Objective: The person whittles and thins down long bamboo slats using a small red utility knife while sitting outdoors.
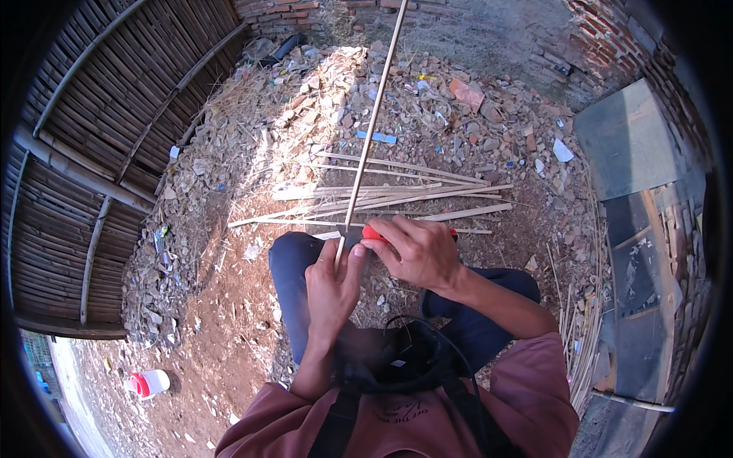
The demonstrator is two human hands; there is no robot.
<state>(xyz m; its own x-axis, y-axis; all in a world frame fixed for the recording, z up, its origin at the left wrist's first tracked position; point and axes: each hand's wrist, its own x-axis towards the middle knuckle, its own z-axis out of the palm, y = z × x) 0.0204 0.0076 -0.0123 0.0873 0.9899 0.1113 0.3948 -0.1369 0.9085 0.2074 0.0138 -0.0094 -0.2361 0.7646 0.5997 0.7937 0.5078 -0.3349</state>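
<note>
A long, thin bamboo strip [376, 114] runs from between my knees up past the top edge of the head view. My left hand [330, 286] is closed around its lower end, thumb pressed along it. In my right hand [420, 252] is a red-handled knife [372, 232], the fingers wrapped over the handle. Its dark blade lies across the strip just above my left thumb and touches it, or nearly so. Most of the handle is hidden under my right fingers. Beyond both hands, several pale bamboo strips [412, 200] lie in a loose crossing pile on the ground.
Rubble and broken brick [466, 95] cover the ground ahead. A woven bamboo wall [114, 99] stands at left, a brick wall [286, 14] at the back. Grey panels [630, 141] lean at right, near more thin strips [584, 343]. A white container with red lid [155, 382] lies lower left.
</note>
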